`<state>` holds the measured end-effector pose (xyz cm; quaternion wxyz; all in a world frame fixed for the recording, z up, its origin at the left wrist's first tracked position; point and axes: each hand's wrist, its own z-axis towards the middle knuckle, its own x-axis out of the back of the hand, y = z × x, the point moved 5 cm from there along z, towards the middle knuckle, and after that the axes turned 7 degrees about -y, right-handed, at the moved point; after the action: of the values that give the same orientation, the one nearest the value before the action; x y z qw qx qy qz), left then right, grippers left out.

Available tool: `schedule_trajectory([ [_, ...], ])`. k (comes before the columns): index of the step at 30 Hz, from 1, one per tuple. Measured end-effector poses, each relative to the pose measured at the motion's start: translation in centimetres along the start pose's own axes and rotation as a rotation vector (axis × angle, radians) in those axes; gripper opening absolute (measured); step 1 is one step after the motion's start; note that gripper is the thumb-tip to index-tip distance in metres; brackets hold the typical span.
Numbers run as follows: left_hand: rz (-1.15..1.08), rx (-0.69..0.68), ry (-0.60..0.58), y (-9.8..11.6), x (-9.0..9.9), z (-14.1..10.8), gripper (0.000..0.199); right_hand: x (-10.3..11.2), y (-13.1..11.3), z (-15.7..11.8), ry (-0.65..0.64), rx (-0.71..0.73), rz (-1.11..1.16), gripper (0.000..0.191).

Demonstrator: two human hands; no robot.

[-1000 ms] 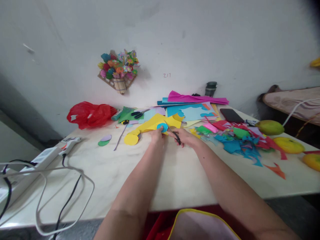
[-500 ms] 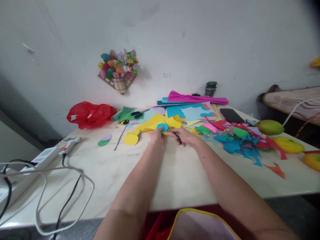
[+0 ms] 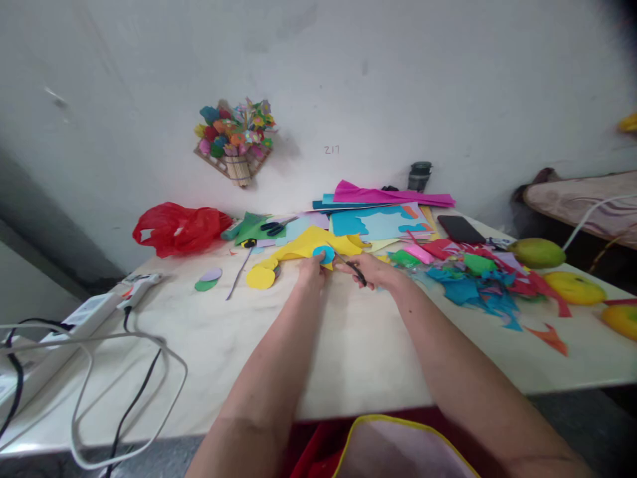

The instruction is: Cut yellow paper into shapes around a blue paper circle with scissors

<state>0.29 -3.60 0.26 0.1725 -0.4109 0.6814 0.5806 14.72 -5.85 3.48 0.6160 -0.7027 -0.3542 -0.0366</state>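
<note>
My left hand (image 3: 312, 267) pinches a blue paper circle (image 3: 325, 253) against a large yellow sheet (image 3: 303, 242) near the middle of the table. Just to the right, my right hand (image 3: 371, 269) grips dark-handled scissors (image 3: 356, 272), whose blades point up and left at the right edge of the circle. Yellow circles (image 3: 260, 277) lie left of the sheet. Farther left are a lilac circle (image 3: 213, 273) and a green circle (image 3: 206, 285), partly overlapping. My fingers hide part of the sheet's lower edge.
A second pair of scissors (image 3: 275, 228), a red plastic bag (image 3: 182, 228) and coloured sheets (image 3: 348, 222) lie at the back. Paper scraps (image 3: 462, 285), a phone (image 3: 460, 230) and fruit (image 3: 537, 253) are on the right. Cables and a power strip (image 3: 87, 315) lie left.
My right hand and the scissors have shifted slightly right. The yellow flap near the blades has changed shape and lies lower. My left hand has barely moved.
</note>
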Motion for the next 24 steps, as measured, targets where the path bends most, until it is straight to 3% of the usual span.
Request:
schedule_trajectory([
  [10,0.027,0.017,0.031,0.3,0.0,-0.2,0.026,0.5,0.9,1.0,-0.004,0.028,-0.074,0.044],
  [16,0.045,0.026,-0.045,0.1,0.0,0.2,0.026,1.0,1.6,1.3,-0.036,0.053,-0.03,0.046],
  [24,0.063,0.045,-0.076,0.0,-0.1,0.4,0.033,1.3,1.0,0.0,-0.008,-0.017,0.056,0.03],
])
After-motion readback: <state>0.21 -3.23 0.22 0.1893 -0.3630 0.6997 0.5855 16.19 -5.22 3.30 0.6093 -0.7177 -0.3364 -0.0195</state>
